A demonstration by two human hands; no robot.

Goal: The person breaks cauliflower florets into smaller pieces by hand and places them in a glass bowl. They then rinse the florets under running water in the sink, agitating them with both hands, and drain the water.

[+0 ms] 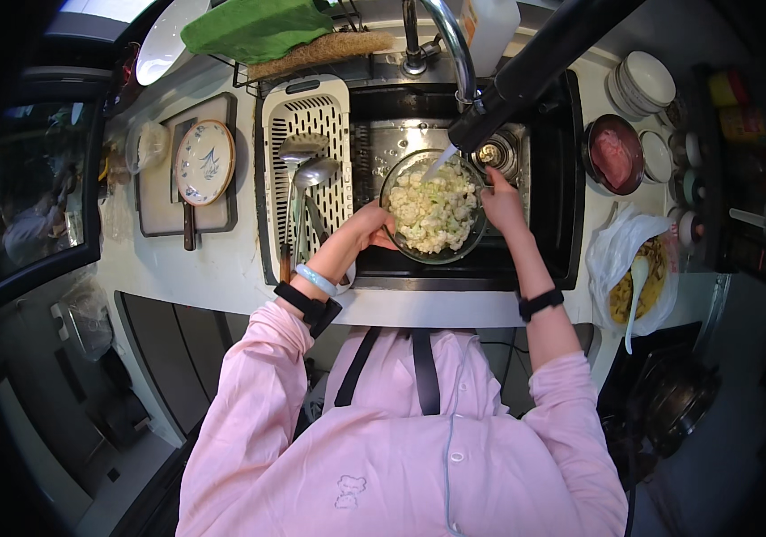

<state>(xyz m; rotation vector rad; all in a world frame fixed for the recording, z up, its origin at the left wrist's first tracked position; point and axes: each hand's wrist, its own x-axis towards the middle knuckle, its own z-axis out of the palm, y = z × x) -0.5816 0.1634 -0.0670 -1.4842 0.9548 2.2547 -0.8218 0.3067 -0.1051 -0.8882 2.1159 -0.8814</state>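
Note:
A clear glass bowl full of cauliflower florets is over the black sink. My left hand grips the bowl's left rim, and my right hand has hold of its right side. From the black faucet head a stream of water runs down onto the florets. Both sets of fingertips are partly hidden by the bowl and its rim.
Left of my left hand, a slotted colander basket holds a ladle and a skimmer. A patterned plate lies over a knife on the cutting board. At right are a bowl of raw meat and a bagged bowl of food.

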